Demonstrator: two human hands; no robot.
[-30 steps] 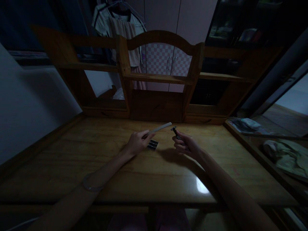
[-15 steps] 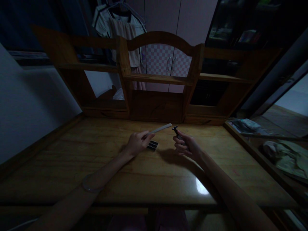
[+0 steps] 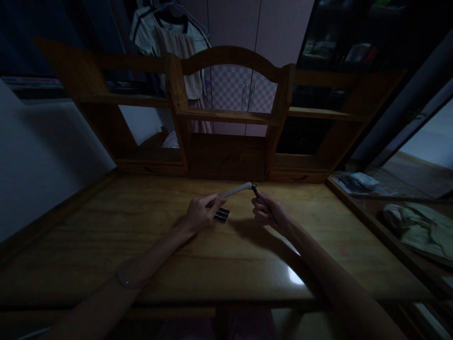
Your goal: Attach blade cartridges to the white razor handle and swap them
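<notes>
My left hand (image 3: 202,213) is closed around one end of a slim, pale, slightly curved stick (image 3: 234,190), which points up and to the right. My right hand (image 3: 269,210) grips a short dark-handled tool with a small forked metal head (image 3: 254,188). The stick's far tip meets or nearly meets that head; I cannot tell if they touch. Just right of my left fingers, a small black case with parallel slots (image 3: 222,215) lies on the wooden desk (image 3: 148,264), partly hidden by the hand.
A wooden shelf unit (image 3: 228,115) with small drawers stands along the desk's back edge. Clothes hang (image 3: 177,42) behind it, before a pink wardrobe (image 3: 233,23). Folded cloth (image 3: 424,231) and papers (image 3: 357,182) lie on the right side. A white wall (image 3: 46,160) bounds the left.
My right hand has moved slightly left, bringing the tool's head up to the stick's tip. The whole view has shifted a little; both grips stay the same.
</notes>
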